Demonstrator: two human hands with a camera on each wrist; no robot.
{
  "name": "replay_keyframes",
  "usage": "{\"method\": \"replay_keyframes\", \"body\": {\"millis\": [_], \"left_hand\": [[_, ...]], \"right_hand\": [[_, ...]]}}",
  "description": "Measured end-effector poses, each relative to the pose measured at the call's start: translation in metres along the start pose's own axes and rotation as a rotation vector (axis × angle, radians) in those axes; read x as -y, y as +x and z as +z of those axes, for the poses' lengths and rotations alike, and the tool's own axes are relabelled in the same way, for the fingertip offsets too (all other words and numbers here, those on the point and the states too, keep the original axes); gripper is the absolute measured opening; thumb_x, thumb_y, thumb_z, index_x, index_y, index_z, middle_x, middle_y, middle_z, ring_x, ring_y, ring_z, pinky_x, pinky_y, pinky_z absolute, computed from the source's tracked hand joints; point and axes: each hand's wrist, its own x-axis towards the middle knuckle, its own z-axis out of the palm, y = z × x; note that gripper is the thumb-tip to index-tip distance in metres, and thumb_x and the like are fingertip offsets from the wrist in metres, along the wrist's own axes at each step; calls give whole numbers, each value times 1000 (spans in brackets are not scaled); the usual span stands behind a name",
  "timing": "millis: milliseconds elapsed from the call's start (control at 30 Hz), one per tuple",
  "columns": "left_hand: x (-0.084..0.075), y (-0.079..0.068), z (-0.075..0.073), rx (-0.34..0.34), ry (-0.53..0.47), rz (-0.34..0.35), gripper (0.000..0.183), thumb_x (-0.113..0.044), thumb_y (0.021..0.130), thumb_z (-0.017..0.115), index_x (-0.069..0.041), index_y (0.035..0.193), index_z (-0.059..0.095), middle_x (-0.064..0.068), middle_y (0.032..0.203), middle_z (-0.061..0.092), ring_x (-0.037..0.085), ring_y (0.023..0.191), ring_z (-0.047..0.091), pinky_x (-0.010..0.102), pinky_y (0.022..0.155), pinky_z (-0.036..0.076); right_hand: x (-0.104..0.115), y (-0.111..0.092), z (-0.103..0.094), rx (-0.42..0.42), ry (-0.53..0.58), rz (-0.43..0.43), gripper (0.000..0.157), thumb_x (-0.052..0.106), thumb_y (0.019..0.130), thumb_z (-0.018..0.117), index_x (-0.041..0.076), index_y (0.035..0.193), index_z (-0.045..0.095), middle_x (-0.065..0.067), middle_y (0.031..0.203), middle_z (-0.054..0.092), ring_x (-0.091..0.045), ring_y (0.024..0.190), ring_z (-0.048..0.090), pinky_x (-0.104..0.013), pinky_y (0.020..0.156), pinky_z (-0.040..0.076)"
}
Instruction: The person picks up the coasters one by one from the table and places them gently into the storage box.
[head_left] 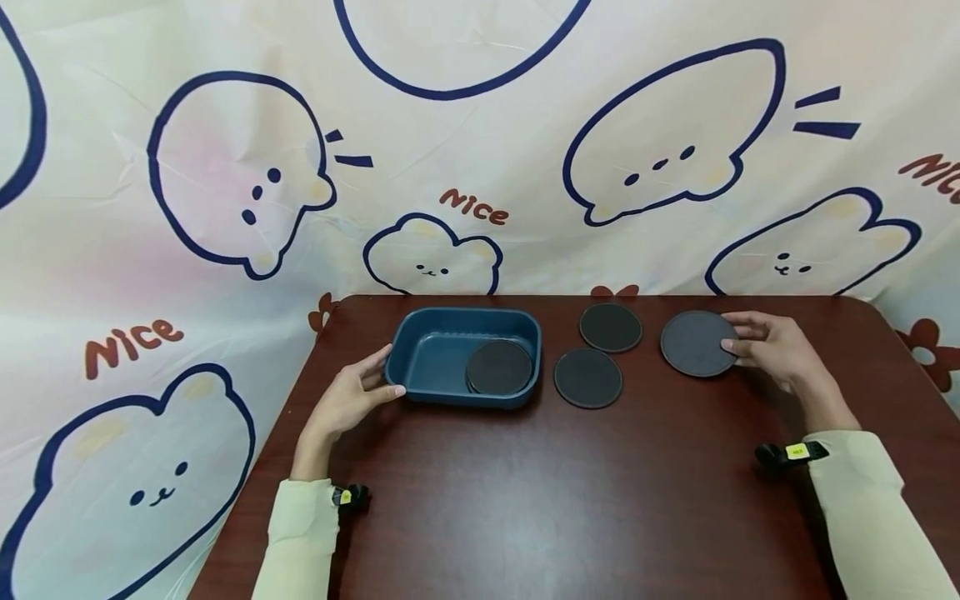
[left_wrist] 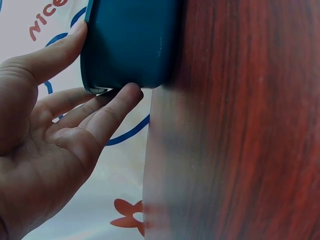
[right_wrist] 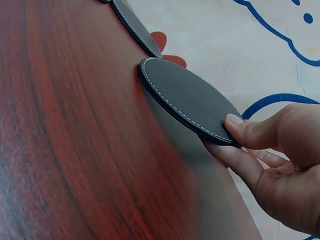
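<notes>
A blue rectangular plastic bin [head_left: 427,362] stands toward the back of the table, with a black round coaster [head_left: 499,367] lying in its right part. My left hand [head_left: 348,398] holds the bin's left end, thumb at the front corner and fingers along the end wall; the left wrist view shows the bin's outer wall [left_wrist: 130,45] between them. At the right, my right hand [head_left: 776,346] pinches the edge of a dark grey coaster [head_left: 697,343] between thumb and fingers. The coaster's white edge stitching [right_wrist: 185,117] shows in the right wrist view, where it tilts over the table.
Two more black coasters lie between the bin and my right hand: a rear coaster [head_left: 611,327] and a front coaster [head_left: 588,378]. The brown wooden table [head_left: 555,500] ends at a printed cloth [head_left: 540,242] behind it.
</notes>
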Motion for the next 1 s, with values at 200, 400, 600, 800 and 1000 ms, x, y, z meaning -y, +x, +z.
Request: {"method": "replay_keyframes", "body": {"millis": [200, 400, 600, 800, 1000], "left_hand": [[-1, 1, -2, -2, -5, 12, 81, -15, 103, 74, -8, 170, 29, 26, 164, 48, 46, 145, 56, 58, 110, 53], [0, 2, -2, -3, -3, 7, 81, -15, 103, 74, -8, 170, 29, 26, 165, 47, 45, 146, 55, 58, 110, 53], [0, 0, -2, 2, -3, 2, 81, -15, 103, 74, -7, 170, 28, 27, 164, 47, 46, 145, 56, 57, 110, 54], [-1, 0, -1, 5, -5, 7, 81, -14, 103, 73, -6, 170, 29, 28, 164, 47, 47, 145, 56, 57, 109, 54], [-2, 0, 0, 9, -7, 9, 80, -14, 103, 73, -6, 170, 29, 28, 164, 47, 47, 145, 55, 57, 110, 54]], "right_hand": [[5, 3, -2, -5, 3, -2, 60, 9, 105, 69, -2, 159, 46, -5, 120, 66, -1, 87, 70, -25, 78, 65], [10, -1, -1, 6, 23, 22, 62, 10, 107, 67, -3, 161, 41, -28, 142, 54, 3, 87, 69, -25, 80, 65], [11, -4, 1, 44, 91, 65, 66, 13, 108, 66, -2, 165, 36, -26, 147, 49, 3, 88, 70, -24, 82, 65], [10, -7, 7, 55, 152, 84, 69, 15, 107, 68, -1, 165, 35, 2, 128, 59, 1, 90, 71, -23, 84, 64], [12, -11, 14, 82, 246, 82, 72, 17, 105, 71, 0, 165, 35, 30, 107, 62, 2, 92, 73, -24, 86, 64]]}}
